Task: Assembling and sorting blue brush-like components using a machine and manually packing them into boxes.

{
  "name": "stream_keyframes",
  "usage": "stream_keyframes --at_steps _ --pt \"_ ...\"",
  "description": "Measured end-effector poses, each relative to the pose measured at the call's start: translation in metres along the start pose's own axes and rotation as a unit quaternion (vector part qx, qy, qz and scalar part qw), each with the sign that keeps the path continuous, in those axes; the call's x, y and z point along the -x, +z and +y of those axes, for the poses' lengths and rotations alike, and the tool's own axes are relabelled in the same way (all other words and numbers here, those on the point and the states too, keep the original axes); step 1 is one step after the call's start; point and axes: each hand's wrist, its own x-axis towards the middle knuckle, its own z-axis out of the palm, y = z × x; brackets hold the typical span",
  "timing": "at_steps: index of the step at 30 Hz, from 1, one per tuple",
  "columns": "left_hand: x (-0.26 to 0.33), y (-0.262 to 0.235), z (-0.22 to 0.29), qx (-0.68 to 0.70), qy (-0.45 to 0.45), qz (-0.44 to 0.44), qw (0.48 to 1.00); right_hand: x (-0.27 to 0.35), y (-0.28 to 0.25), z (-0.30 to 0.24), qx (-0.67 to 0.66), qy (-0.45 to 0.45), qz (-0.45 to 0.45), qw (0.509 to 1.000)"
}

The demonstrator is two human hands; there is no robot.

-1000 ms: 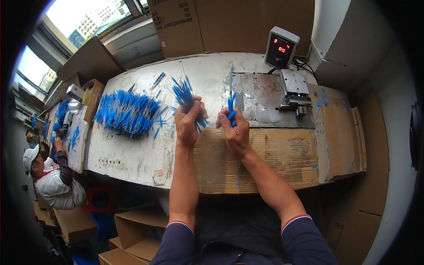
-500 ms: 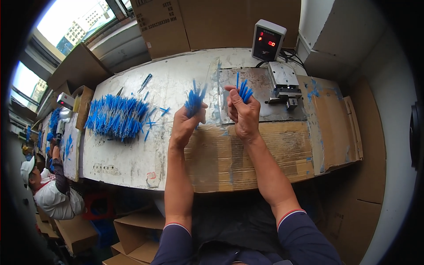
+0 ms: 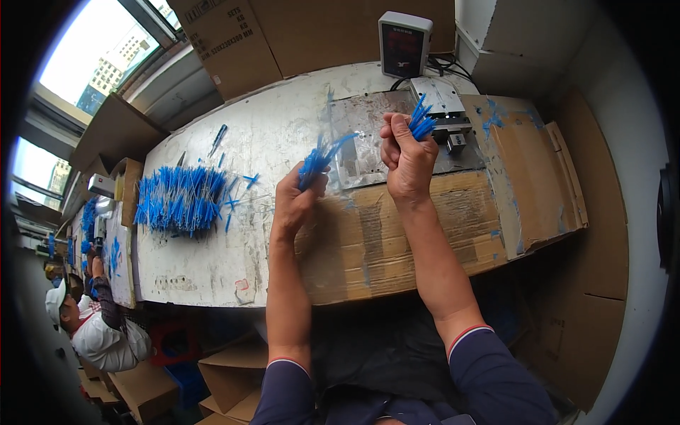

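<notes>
My left hand [image 3: 301,198] is closed around a bundle of thin blue bristle brushes [image 3: 314,167], held over the middle of the bench. The bundle's tips fan up and to the right, somewhat blurred. Farther right, my right hand [image 3: 409,159] grips a smaller bunch of blue bristle brushes [image 3: 423,126], thumb pressed along it and tips pointing up. That hand is in front of a metal fixture [image 3: 453,127] on a metal plate [image 3: 354,152], partly covering both. A large pile of similar brushes with thin wire stems [image 3: 180,202] lies to the left.
Loose blue brushes [image 3: 231,204] and a pen-like tool [image 3: 218,140] lie beside the pile. Behind the fixture stands a display box [image 3: 405,44] with cables. Flattened cardboard [image 3: 418,227] covers the bench's near right. At far left, another person [image 3: 106,333] works at a bench.
My right hand has moved right with its bunch, nearer the fixture. The left bundle's tips now lean right. The whole view has shifted slightly, and the display's red digits have dimmed.
</notes>
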Motion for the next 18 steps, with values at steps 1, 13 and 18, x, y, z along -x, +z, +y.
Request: stream_keyframes --at_steps 1,13,18 --pt "-0.002 -0.006 -0.004 0.009 0.022 0.016 1.000 0.001 0.002 0.001 -0.013 0.002 0.014 1.000" --pt "-0.008 -0.025 -0.011 0.179 0.017 0.130 0.975 0.026 0.021 0.042 0.111 0.153 -0.094 0.977" --pt "-0.010 -0.037 -0.019 0.210 0.039 0.155 0.965 0.020 0.018 0.046 0.190 0.080 -0.027 0.978"
